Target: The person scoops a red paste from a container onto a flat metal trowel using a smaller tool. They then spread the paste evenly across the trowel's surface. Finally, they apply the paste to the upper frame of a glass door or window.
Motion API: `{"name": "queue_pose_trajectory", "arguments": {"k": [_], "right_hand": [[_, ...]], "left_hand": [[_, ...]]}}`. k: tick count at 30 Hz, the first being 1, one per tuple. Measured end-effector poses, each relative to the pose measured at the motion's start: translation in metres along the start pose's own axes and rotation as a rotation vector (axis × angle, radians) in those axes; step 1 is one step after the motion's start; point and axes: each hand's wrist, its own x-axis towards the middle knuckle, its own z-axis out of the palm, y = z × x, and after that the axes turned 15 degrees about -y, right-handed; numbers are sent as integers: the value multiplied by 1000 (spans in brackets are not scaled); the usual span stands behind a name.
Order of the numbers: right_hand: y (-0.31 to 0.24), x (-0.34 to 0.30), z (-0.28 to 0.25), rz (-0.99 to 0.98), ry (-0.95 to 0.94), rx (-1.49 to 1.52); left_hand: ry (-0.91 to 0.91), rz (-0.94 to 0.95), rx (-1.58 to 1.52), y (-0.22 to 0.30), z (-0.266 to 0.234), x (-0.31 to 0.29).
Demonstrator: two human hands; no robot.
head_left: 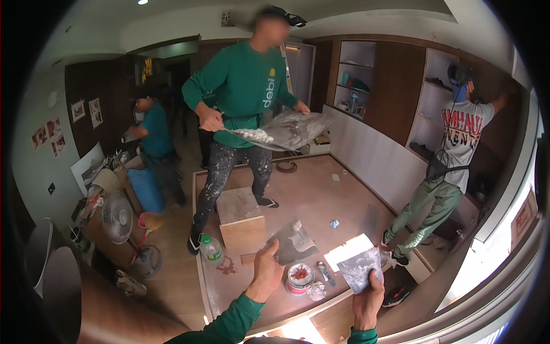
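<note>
Well, L hand (265,274) is clamped on a flat grey plate (293,251), R hand (369,295) on a thin, white-smeared sheet (356,272), both over the platform (321,183) nr its front edge. If the plate tips, the rough whitish lump (297,226), prob. on it, might slide off; a low reach could knock the round, red-topped tin (298,291) by that edge.

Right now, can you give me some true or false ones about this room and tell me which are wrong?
1. The bottle has a green cap. True.
2. The left hand holds the bottle. False: it holds a dark plate.
3. The right hand holds a shiny plate. True.
4. The fan stands on the wooden box. False: it stands left of it.
5. In the picture, the can is between those hands. True.
</note>
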Motion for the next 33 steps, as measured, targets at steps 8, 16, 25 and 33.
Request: {"name": "queue_pose_trajectory", "arguments": {"k": [8, 16, 25, 33], "right_hand": [[14, 23, 35, 128, -92, 136], [31, 36, 67, 99, -137, 119], [51, 42, 74, 45, -40, -171], [51, 50, 57, 12, -65, -290]], "left_hand": [[-40, 324, 196, 26, 2, 1], [-123, 341, 198, 21, 19, 6], [-171, 369, 279, 4, 26, 5], [-133, 316, 612, -11, 6, -6]]}}
